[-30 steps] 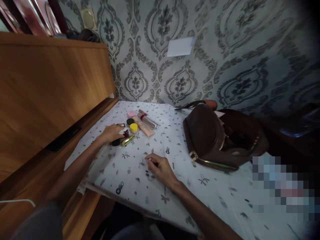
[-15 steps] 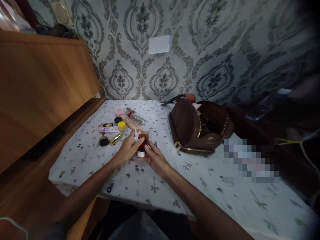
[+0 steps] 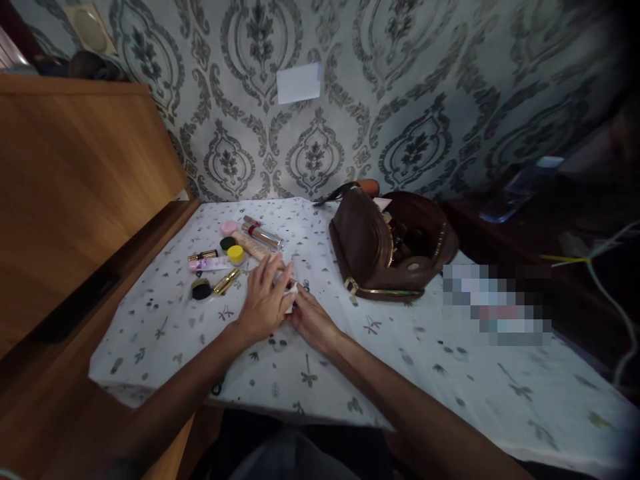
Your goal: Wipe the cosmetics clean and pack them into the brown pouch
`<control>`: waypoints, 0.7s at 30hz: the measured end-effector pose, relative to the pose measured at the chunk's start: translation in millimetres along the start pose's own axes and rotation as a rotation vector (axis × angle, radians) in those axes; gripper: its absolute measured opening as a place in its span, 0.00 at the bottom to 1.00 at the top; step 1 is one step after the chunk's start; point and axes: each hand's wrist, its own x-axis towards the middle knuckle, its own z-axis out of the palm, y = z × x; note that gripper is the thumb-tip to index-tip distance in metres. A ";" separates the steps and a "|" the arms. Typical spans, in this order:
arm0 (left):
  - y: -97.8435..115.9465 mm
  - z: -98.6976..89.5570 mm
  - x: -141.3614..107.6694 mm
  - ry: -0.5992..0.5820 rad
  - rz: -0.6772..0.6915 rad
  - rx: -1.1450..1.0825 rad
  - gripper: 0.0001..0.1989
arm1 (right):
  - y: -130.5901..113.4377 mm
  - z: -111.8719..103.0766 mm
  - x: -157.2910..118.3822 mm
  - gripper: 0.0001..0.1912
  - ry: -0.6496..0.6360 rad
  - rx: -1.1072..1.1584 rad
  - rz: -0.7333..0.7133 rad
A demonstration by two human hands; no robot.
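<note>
My right hand [image 3: 314,319] is wrapped around a small bottle [image 3: 289,285] of amber-brown liquid, mostly hidden now behind my left hand. Over the bottle lies my left hand [image 3: 264,299], its fingers fairly straight, pressing a crumpled white tissue [image 3: 294,289] to it. Just left of the hands are a gold tube [image 3: 227,282], a black-lidded jar [image 3: 201,289], a yellow-lidded jar [image 3: 235,254] and a pink-and-white squeeze tube [image 3: 209,264]. Farther back are a dark-lidded jar [image 3: 229,244], a peach tube [image 3: 251,246] and a clear tube with a red band [image 3: 263,236].
A brown handbag [image 3: 363,243] stands unzipped at the right, with things inside. The patterned white cloth [image 3: 345,373] covers the table. A wooden cabinet [image 3: 90,167] borders the left side, and the wallpapered wall [image 3: 305,147] closes off the back. A cable [image 3: 607,300] hangs far right.
My left hand has shifted from the bottle's left side to over its front, bringing the tissue across. The bottle is now largely covered. The view has turned slightly right.
</note>
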 end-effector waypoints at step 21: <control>-57.9 -12.0 21.9 -0.039 -0.728 -0.768 0.15 | -3.6 -13.3 3.1 0.23 -0.012 -0.806 -0.199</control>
